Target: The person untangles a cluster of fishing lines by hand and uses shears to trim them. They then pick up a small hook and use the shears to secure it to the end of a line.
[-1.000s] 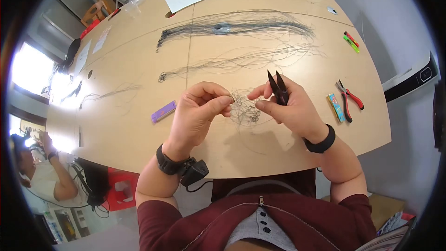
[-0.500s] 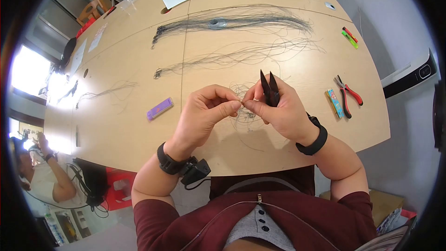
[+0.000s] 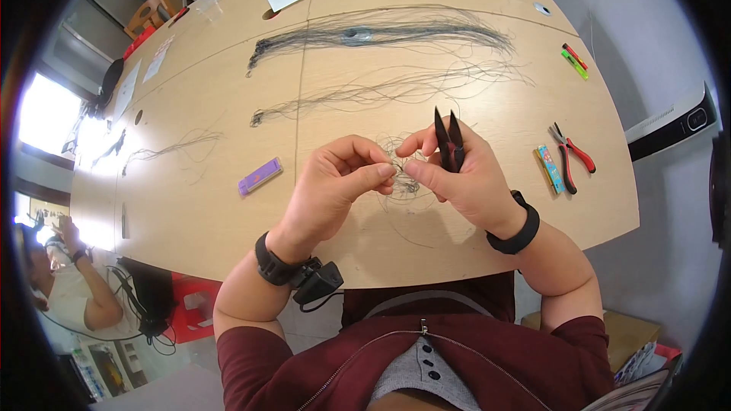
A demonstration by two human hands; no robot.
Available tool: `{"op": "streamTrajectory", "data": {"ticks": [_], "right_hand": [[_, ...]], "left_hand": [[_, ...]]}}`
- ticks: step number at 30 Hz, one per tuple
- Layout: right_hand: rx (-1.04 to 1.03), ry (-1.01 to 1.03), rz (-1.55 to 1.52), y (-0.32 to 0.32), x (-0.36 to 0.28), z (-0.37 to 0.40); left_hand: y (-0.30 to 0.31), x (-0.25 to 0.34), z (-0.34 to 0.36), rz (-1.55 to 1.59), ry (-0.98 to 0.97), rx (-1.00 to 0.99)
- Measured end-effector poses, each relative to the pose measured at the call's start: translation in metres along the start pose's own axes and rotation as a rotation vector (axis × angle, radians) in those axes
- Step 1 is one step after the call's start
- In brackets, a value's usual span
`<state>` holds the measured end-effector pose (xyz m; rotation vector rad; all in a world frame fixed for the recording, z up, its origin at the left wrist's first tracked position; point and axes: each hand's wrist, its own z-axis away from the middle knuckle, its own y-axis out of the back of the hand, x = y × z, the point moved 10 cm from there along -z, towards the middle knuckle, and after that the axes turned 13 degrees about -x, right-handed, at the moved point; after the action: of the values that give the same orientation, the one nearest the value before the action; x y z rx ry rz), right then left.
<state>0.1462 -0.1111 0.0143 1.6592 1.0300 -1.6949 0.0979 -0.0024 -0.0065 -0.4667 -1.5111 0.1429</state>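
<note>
My left hand (image 3: pixel 346 179) is closed in a pinch, thumb against forefinger, on a thin line; its tip is too small to make out. Just right of it, my right hand (image 3: pixel 464 175) keeps a pair of black thread snips (image 3: pixel 449 141) in its palm, blades apart and pointing away from me. The right thumb and forefinger are spread slightly, close to the left fingertips. Beneath both hands lies a loose tangle of thin line (image 3: pixel 407 185), partly hidden by the fingers.
Farther up the table lie a thin bundle of lines (image 3: pixel 365 95) and a thicker bundle (image 3: pixel 396 33). A purple box (image 3: pixel 260 176) is at left. Red-handled pliers (image 3: pixel 569 158) and a blue packet (image 3: pixel 547 169) lie at right. Another person (image 3: pixel 80 281) sits at far left.
My right forefinger has lifted away from the left fingertips, opening a small gap. The snips have shifted slightly right and turned more upright. My left hand stays almost in place.
</note>
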Motion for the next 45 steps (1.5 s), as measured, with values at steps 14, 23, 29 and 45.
{"op": "streamTrajectory", "data": {"ticks": [14,23,29,45], "right_hand": [[0.01,-0.089,0.072,-0.001,0.008,-0.001],[-0.152,-0.082,0.0,-0.005,0.001,-0.002],[-0.21,0.008,0.228,-0.014,0.001,0.001],[-0.132,-0.05,0.309,-0.011,-0.005,0.004]], "left_hand": [[-0.009,0.023,0.007,-0.564,-0.159,0.074],[0.01,0.037,0.011,-0.242,-0.229,0.157],[0.008,0.034,0.01,-0.221,-0.231,0.138],[0.004,0.035,0.011,-0.211,-0.211,0.115]]}}
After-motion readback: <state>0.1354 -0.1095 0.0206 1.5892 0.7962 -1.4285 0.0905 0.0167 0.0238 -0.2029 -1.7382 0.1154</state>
